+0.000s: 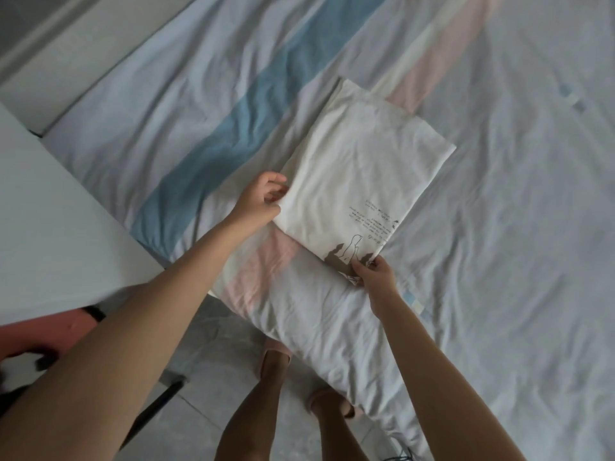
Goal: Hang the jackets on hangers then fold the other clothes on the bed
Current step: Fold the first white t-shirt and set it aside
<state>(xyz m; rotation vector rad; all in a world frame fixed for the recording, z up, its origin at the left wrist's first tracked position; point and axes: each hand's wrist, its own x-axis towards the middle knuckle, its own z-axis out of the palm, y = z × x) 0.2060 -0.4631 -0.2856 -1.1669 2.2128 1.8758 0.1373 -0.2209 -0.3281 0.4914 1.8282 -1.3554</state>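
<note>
A white T-shirt [359,181], of soft, lightly creased cotton-like cloth, is seen folded into a flat rectangle on the bed [499,227]. Near its closest corner a brown printed figure and several lines of small dark text are shown; the words are too small to be read. The bed is covered by a thin, rumpled sheet in pale grey-blue, crossed by a broad blue stripe and a narrower pink and cream stripe, with many fine wrinkles across it. The shirt is laid near the bed's near edge, set at a slant, partly over the pink stripe. The left edge of the shirt is pinched by the left hand [263,197], its fingers curled against the fold. The printed near corner is gripped by the right hand [376,272], the thumb set on top of the cloth. The shirt thus lies between the two hands, flat on the sheet. At the left a smooth pale table [50,211] is visible, and below it a grey tiled floor [206,334].
</note>
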